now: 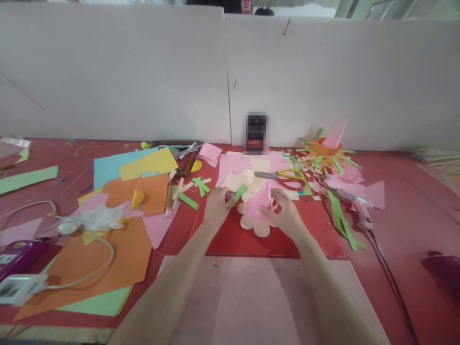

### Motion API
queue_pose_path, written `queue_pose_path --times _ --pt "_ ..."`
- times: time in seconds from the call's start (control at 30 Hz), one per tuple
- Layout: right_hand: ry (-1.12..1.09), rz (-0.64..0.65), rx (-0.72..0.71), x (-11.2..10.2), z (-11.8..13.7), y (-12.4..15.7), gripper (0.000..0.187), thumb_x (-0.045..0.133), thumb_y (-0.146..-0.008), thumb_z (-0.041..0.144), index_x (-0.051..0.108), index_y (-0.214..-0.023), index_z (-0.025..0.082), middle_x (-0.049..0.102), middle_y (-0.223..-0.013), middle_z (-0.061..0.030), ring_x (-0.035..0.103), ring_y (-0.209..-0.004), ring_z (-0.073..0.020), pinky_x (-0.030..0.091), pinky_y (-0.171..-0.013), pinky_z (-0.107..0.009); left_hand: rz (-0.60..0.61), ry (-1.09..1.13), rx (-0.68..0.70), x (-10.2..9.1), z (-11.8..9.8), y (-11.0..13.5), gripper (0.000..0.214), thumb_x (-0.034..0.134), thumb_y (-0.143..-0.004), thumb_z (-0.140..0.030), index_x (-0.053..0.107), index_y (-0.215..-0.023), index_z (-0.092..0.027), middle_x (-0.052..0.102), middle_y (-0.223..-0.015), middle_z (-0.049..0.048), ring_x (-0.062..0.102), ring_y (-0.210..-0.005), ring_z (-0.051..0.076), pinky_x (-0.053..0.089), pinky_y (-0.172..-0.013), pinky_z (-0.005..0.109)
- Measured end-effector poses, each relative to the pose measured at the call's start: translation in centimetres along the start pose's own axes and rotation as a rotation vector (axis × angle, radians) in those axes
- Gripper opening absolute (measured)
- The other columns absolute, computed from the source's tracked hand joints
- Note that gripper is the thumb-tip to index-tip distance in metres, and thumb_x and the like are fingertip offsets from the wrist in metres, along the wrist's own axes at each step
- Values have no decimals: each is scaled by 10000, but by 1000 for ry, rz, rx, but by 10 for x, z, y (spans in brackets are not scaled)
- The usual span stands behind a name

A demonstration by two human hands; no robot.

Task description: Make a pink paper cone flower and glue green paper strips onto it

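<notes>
My left hand (218, 207) is closed, its fingertips pinching the near end of a short green paper strip (240, 192). With its fingers on the side of a pink paper cone (261, 199), my right hand (287, 215) grips that cone. Beneath the cone lies a cream paper flower (261, 228) with rounded petals, over a red board (230, 242). Whether the cone is fixed to the flower, I cannot tell. Scissors (280, 174) with yellow and red handles rest just beyond my hands.
A hot glue gun (359, 206) lies at the right, its cord running toward me. Behind it stands an orange paper piece (325, 147) with green strips and a pink cone. Coloured sheets (132, 244) and a white cable (111, 254) spread leftward. A white partition (143, 76) closes the back.
</notes>
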State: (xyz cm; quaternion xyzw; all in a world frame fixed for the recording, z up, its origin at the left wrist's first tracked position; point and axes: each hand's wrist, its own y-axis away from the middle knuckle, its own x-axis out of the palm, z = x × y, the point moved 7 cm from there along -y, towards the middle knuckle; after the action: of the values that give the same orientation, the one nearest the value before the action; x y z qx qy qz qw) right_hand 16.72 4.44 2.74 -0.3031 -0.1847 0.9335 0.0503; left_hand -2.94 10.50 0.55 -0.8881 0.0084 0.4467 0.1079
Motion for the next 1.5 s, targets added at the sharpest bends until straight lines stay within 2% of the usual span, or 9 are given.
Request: queue_pose_path --times 0.13,0.2,0.33,0.43,0.7,1.0,1.13,1.5 --pt "43 -144 107 -13 -12 -1 401 583 -730 490 582 -1002 194 580 -1034 -83 534 -691 -147 459 -611 -293 -31 25 -15 0 3 -1 127 514 -810 -206 618 -879 -183 589 -894 33 584 -773 130 448 -724 235" --pt "55 -179 147 -14 -19 -2 444 575 -730 501 567 -1052 196 570 -1070 -91 536 -693 -148 461 -624 -300 -42 24 -12 -1 3 -1 117 518 -811 -191 615 -875 -181 593 -890 36 588 -762 131 446 -706 234" --pt "61 -73 206 -1 -34 -3 559 573 -723 506 509 -1182 195 570 -1073 -98 548 -719 -168 463 -639 -314 -69 51 7 -1 2 0 95 528 -813 -178 612 -858 -183 595 -897 34 594 -742 124 450 -677 226" --pt "64 -44 224 3 -38 -3 583 574 -720 494 490 -1214 194 588 -1017 -84 542 -691 -161 459 -639 -312 -79 68 21 -1 2 0 87 540 -807 -166 609 -858 -179 595 -898 34 598 -735 122 457 -668 226" --pt "80 -101 227 4 -38 -3 562 583 -709 473 505 -1193 197 596 -1007 -81 541 -663 -158 463 -629 -320 -84 60 41 1 4 0 90 538 -805 -168 609 -860 -179 588 -878 32 603 -744 133 461 -663 239" --pt "128 -141 237 2 -31 -1 566 590 -706 465 493 -1207 222 576 -1095 -93 567 -768 -197 462 -650 -335 -71 33 26 0 2 0 106 536 -799 -151 611 -868 -181 590 -894 33 603 -751 137 456 -671 245" --pt "107 -177 239 0 -31 -1 554 598 -706 452 497 -1199 221 570 -1117 -92 554 -713 -177 459 -654 -336 -72 33 37 0 1 0 106 538 -799 -154 613 -868 -183 590 -877 31 603 -744 136 455 -675 245" --pt "-1 -174 199 8 -36 -4 539 615 -703 426 511 -1180 198 576 -1060 -91 530 -654 -141 473 -644 -316 -86 20 38 2 3 -1 86 536 -805 -177 608 -852 -185 599 -869 34 606 -754 138 460 -673 240"
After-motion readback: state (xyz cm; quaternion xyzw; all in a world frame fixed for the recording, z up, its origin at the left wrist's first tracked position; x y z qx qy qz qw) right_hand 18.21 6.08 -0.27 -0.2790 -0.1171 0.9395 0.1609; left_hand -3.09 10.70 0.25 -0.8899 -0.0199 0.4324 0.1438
